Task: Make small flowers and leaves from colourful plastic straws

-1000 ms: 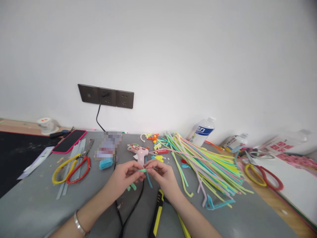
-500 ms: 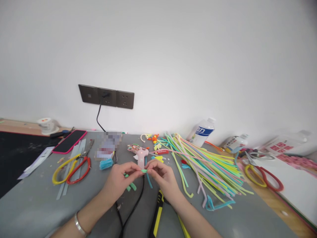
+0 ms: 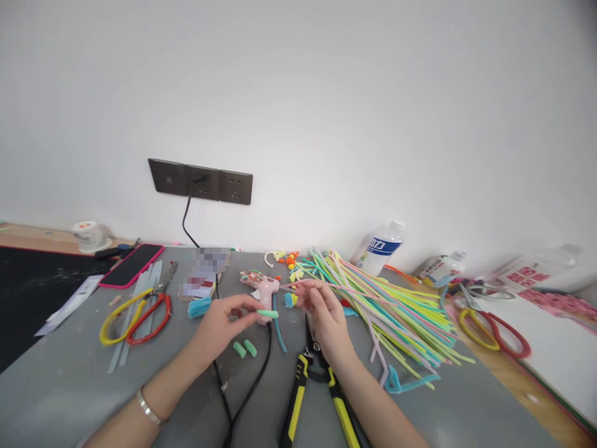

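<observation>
My left hand (image 3: 231, 320) pinches a short green piece of pipe cleaner (image 3: 267, 313) between thumb and fingertips. Two similar green pieces (image 3: 245, 348) lie on the table just below it. Right behind the held piece rests a pink glue gun (image 3: 265, 291) with a black cord. My right hand (image 3: 326, 317) is apart from the left, its fingers drawn together in a pinch; whatever is in them, if anything, is hidden. Below that hand lie black-and-yellow pliers (image 3: 298, 392) with spread handles. A blue-and-yellow fuzzy bit (image 3: 291, 300) sits by its fingertips.
A big bundle of colourful pipe cleaners (image 3: 396, 311) spreads to the right, with a white bottle (image 3: 380, 249) behind it. Scissors (image 3: 137, 317) and a pink-edged phone (image 3: 132, 266) lie at left; more scissors (image 3: 494, 330) are far right. A black cord (image 3: 186, 218) runs from the wall socket.
My right hand has let go of the green piece and moved up and right. The left hand keeps it, now pointing right. More of the pliers and the loose green pieces shows.
</observation>
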`<state>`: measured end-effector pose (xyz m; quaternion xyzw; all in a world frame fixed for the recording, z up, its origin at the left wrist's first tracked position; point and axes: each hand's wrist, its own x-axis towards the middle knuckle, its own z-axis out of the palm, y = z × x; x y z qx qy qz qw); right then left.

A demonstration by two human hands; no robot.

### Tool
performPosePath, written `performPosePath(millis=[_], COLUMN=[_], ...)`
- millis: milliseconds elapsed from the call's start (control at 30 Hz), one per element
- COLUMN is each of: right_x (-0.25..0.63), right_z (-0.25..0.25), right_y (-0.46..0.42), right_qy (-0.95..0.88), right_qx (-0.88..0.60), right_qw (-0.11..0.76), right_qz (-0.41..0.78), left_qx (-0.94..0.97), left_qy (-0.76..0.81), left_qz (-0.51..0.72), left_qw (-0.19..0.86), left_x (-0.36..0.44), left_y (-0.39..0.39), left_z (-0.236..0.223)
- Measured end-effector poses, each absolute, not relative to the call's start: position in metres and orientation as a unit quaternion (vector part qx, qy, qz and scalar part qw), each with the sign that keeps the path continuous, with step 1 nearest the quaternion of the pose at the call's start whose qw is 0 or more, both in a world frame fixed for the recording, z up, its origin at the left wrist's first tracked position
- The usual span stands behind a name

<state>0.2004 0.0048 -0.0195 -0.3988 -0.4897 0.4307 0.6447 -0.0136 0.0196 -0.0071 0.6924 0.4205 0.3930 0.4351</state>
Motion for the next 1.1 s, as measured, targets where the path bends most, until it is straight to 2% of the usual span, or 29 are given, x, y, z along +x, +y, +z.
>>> performPosePath(millis=[133, 233, 300, 433, 600, 800, 1100], right_x=[0.214, 0.23, 0.243, 0.266, 0.277, 0.282, 0.302], right_z=[-0.017, -0.011, -0.008, -0.008, -0.009, -0.006, -0.016], right_y=[0.013, 0.015, 0.015, 0.015, 0.018, 0.018, 0.023], right_qy=[-0.445, -0.491, -0.55, -0.672, -0.688, -0.694, -0.675], right_qx=[-0.42, -0.424, -0.448, -0.509, -0.528, -0.521, -0.654], right_qw=[0.682, 0.676, 0.644, 0.515, 0.481, 0.478, 0.314], right_qz=[0.402, 0.349, 0.286, 0.157, 0.125, 0.135, 0.131], left_qx=[0.755, 0.827, 0.857, 0.882, 0.901, 0.898, 0.85], left_qy=[0.405, 0.342, 0.324, 0.324, 0.318, 0.326, 0.379], left_qz=[0.365, 0.309, 0.263, 0.206, 0.173, 0.203, 0.31], left_qw=[0.364, 0.323, 0.302, 0.273, 0.24, 0.214, 0.196], left_x=[-0.022, -0.03, -0.034, -0.039, -0.037, -0.039, -0.031], left_y=[0.025, 0.03, 0.033, 0.036, 0.034, 0.037, 0.031], left_z=[-0.006, -0.005, -0.005, -0.009, -0.01, -0.011, -0.016])
